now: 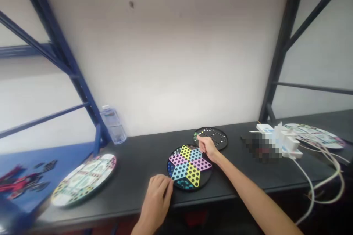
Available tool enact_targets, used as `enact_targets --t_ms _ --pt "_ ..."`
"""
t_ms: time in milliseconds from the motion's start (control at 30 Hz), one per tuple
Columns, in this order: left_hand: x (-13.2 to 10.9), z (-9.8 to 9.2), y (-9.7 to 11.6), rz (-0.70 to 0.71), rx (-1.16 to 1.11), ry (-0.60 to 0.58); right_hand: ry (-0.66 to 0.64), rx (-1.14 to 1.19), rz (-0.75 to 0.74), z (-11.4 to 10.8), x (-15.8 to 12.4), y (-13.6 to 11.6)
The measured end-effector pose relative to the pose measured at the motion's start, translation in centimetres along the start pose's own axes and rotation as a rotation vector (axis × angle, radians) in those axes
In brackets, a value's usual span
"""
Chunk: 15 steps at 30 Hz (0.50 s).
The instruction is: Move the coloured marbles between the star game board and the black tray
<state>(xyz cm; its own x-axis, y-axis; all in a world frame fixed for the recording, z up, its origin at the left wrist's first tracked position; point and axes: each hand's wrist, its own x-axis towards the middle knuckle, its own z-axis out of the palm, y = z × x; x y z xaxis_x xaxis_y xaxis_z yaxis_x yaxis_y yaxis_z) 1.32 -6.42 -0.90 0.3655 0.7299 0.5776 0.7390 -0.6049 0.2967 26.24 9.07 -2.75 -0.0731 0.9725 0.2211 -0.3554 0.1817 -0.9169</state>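
Observation:
A round black Chinese checkers board point(205, 181) with a star of yellow, blue and pink points lies near the table's front edge. Small coloured pieces show in the dark sections around the star. By its lower left rim is my left hand point(157, 192), fingers curled down and close together, their tips hidden. My right hand point(207, 146) is above the star's upper right, its fingers pinched together. Whatever that pinch contains is too small to see. Partly behind the right hand lies a second round black tray point(223, 140), holding small white and green pieces.
A printed oval board point(85, 180) sits left on the black table point(132, 165), a clear bottle point(113, 125) behind it. To the right are a white power strip point(289, 145), looping cables point(338, 176), and another printed board point(317, 134). Metal frame posts point(68, 58) rise at both sides.

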Motion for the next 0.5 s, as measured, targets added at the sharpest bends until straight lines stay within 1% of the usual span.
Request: enact_targets --t_ms 500 --pt "0.12 -0.06 0.19 0.032 0.021 0.025 -0.01 0.006 0.012 -0.33 0.18 0.21"
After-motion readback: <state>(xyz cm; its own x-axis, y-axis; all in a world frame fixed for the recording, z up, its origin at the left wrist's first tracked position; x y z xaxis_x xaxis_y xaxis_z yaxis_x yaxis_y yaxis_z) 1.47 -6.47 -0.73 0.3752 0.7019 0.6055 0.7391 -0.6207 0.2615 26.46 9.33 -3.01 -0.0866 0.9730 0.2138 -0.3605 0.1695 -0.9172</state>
